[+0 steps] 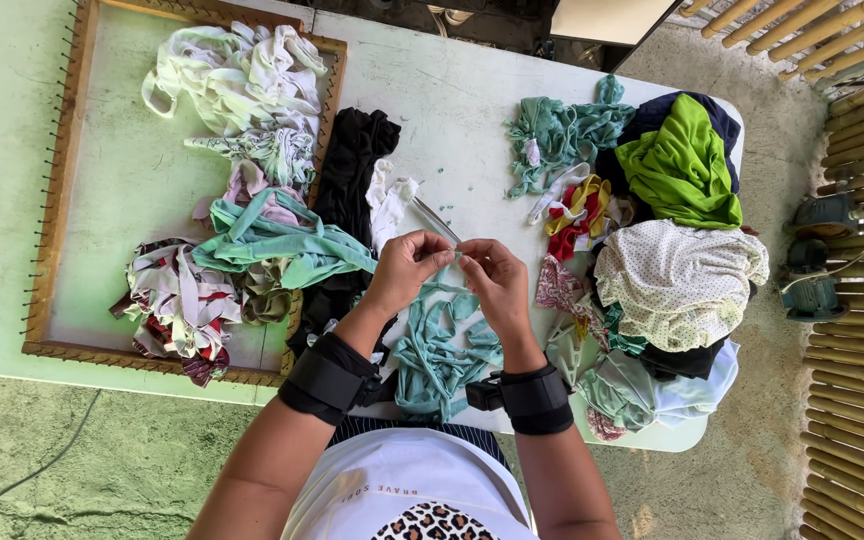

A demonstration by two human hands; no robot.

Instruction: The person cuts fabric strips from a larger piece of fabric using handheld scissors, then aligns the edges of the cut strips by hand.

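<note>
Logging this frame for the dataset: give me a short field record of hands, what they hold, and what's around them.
left hand: pinching a teal fabric strip
right hand: pinching the same strip, fingertips close to the left hand's
below hands: pile of teal strips on the table
near hands: metal scissors, lying just beyond the left hand
left side: wooden nail frame holding heaps of fabric strips
right side: green cloth, dotted white cloth
wrists: black bands on both
</note>
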